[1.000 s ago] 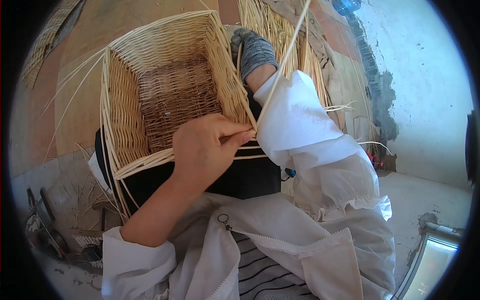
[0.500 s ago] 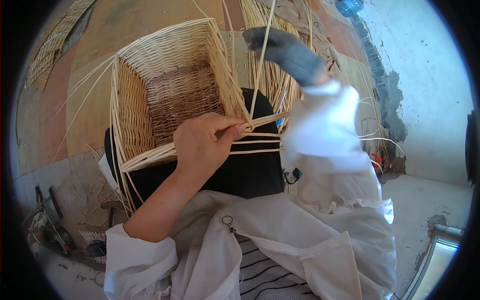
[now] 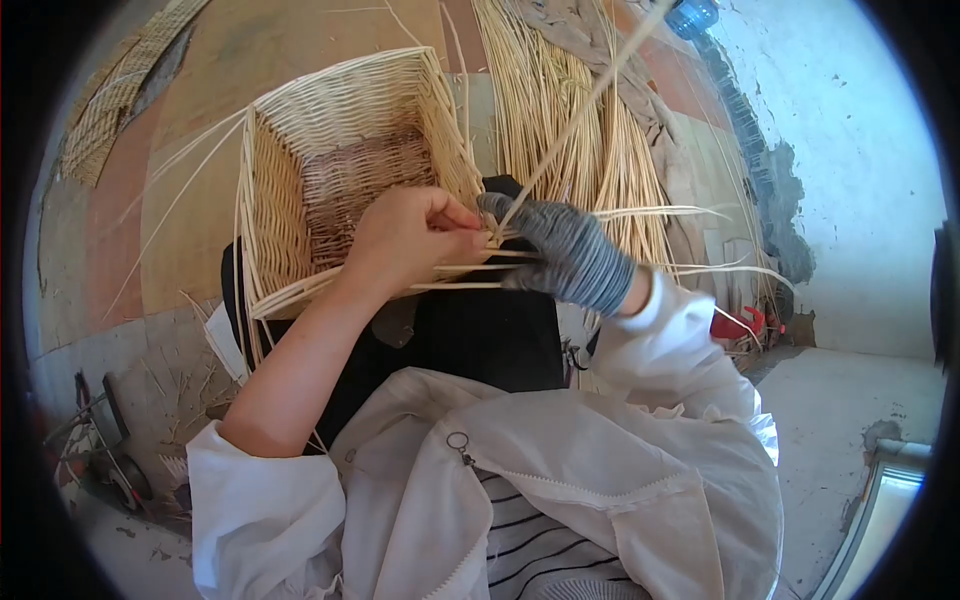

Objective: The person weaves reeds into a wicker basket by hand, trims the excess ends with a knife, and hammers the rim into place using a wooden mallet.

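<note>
A rectangular wicker basket (image 3: 345, 85) rests tilted on my lap, pale at the walls and brown at the bottom. My bare left hand (image 3: 405, 235) reaches over its near rim and pinches the near right corner, where several willow rods (image 3: 490, 267) stick out to the right. At that same corner my right hand (image 3: 575, 250), in a grey striped glove, has its fingers around the rods. One longer rod (image 3: 590, 100) rises from the corner toward the upper right. Exactly what lies under the fingertips is partly hidden.
A big bundle of loose willow rods (image 3: 560, 130) lies on the floor beyond the basket. A woven piece (image 3: 120, 90) lies far left, a wheeled frame (image 3: 100, 455) lower left. A blue water bottle (image 3: 692, 17) stands by the wall at the upper right.
My right hand has come down from above the rod bundle to the basket corner and closed on the rods there. The tall rod now leans further right. My left hand still pinches the corner.
</note>
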### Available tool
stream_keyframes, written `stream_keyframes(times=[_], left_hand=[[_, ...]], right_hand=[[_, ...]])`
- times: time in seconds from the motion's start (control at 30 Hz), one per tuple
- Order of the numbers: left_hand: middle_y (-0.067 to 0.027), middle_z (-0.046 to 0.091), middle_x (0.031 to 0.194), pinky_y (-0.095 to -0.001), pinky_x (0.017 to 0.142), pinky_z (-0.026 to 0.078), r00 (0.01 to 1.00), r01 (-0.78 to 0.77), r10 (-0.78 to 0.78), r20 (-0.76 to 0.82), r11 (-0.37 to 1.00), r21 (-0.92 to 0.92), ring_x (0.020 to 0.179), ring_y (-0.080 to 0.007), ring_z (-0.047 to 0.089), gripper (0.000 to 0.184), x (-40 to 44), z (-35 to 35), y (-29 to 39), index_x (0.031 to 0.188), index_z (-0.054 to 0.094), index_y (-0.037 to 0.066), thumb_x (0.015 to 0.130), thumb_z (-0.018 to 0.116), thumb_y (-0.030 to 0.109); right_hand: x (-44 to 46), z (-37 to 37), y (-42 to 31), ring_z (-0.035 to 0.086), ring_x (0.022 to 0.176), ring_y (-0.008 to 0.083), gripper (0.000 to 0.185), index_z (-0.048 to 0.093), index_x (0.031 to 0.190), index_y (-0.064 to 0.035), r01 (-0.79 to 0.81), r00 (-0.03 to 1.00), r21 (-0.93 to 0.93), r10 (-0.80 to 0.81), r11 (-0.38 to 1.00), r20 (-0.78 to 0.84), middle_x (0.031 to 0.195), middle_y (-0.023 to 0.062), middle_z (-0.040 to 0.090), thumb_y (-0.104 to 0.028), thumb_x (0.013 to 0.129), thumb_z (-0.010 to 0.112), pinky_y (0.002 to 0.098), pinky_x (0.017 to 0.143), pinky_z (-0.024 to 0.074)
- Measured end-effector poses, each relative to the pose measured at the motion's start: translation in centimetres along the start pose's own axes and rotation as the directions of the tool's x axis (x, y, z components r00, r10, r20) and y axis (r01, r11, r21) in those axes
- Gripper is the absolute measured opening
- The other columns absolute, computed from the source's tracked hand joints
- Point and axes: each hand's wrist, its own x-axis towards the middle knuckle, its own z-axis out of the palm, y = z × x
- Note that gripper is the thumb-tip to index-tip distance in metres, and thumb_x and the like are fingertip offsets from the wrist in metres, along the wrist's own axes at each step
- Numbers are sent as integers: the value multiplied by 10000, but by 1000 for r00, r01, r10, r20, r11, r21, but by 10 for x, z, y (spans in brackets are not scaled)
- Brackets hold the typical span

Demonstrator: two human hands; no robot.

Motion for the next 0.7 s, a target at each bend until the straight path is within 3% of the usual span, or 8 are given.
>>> stream_keyframes(times=[0.1,0.17,0.27,0.33,0.4,0.53,0.63,0.7], left_hand=[[-72,674,924,-257,751,486,986,-81,96,137,990,-112,831,-135,634,270,-15,-17,-24,1013,644,-2,759,700,72],[-85,666,953,-321,753,491,879,-461,476,-19,859,225,856,-243,643,363,-32,-27,-46,1063,631,49,770,701,252],[-93,648,984,-352,763,487,916,-347,399,-54,851,393,900,-286,618,404,-49,-18,-41,1102,612,56,796,669,313],[-74,658,924,-355,724,485,900,-334,410,-145,865,374,841,-278,624,397,-37,-5,-31,1058,646,95,794,646,390],[-54,662,847,-348,676,480,980,-131,171,-99,938,321,790,-261,627,333,-28,-7,-24,986,681,140,811,615,416],[-34,663,804,-338,640,474,962,-130,208,-176,918,374,745,-251,628,314,-27,-12,-22,922,699,164,824,582,439],[-58,667,821,-336,649,480,916,-213,322,-240,896,390,733,-258,630,264,-32,6,-23,934,693,129,815,625,355],[-86,667,826,-328,659,486,621,-526,679,-392,731,434,728,-266,633,218,-30,22,-22,935,686,85,790,670,247]], right_hand=[[-5,24,9,591,790,349,710,467,1286,-30,4,984,-34,-9,999,-176,949,171,611,-304,687,732,402,754,476],[-4,24,0,586,746,320,700,502,1235,4,18,951,-95,-47,995,-307,894,166,618,-336,672,739,389,717,473],[-4,25,-8,582,790,308,623,582,1145,-35,-102,971,-221,49,970,-234,911,146,623,-355,641,757,394,711,458],[-4,38,-7,589,753,294,492,635,1002,-36,-108,955,-217,41,970,-292,840,131,626,-320,625,773,386,689,460],[-8,57,-14,594,719,291,415,649,935,-41,-231,853,-134,134,964,-505,789,117,627,-277,621,781,381,655,464],[2,72,-29,609,729,290,390,652,962,-46,-293,729,-75,172,953,-662,797,108,632,-213,632,775,382,642,475],[-5,75,-23,603,723,289,406,649,991,-55,-262,745,-90,142,961,-652,795,102,629,-192,629,770,377,658,472],[-4,70,-23,602,724,287,416,645,1001,-58,-262,748,-66,160,963,-644,799,103,629,-184,625,770,376,656,472]])
